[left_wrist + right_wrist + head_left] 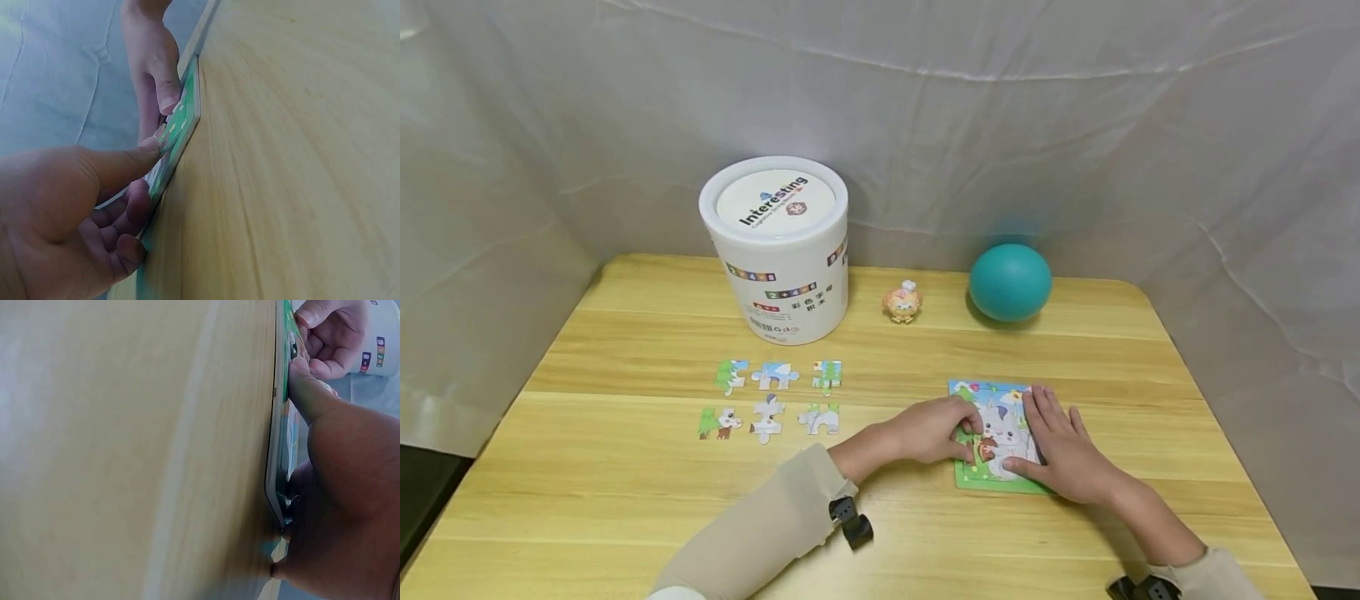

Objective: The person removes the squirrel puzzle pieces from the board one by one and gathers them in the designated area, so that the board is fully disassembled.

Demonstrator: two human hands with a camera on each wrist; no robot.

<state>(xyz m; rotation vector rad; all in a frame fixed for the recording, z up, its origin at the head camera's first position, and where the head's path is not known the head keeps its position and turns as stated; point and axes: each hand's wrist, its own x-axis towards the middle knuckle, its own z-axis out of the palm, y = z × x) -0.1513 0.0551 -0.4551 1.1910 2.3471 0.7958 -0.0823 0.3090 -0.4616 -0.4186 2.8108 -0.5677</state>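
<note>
A jigsaw puzzle board (1003, 486) with a green and blue border and a grey animal picture lies flat at the right of the table. At its left side my left hand (931, 429) pinches a puzzle piece (983, 450) with brown and green on it, thumb and curled fingers at the piece's edges. My right hand (1071, 454) rests on the board's right part, fingers extended and thumb touching the lower middle of the picture. In the left wrist view the left thumb (128, 164) is low against the board; the hands hide part of the picture.
Several loose puzzle pieces (767, 419) lie in two rows left of the hands. Behind them stands a white lidded bucket (790, 292). A small chick figurine (902, 302) and a teal ball (1011, 282) are near the table's back edge, before a grey curtain (940, 125).
</note>
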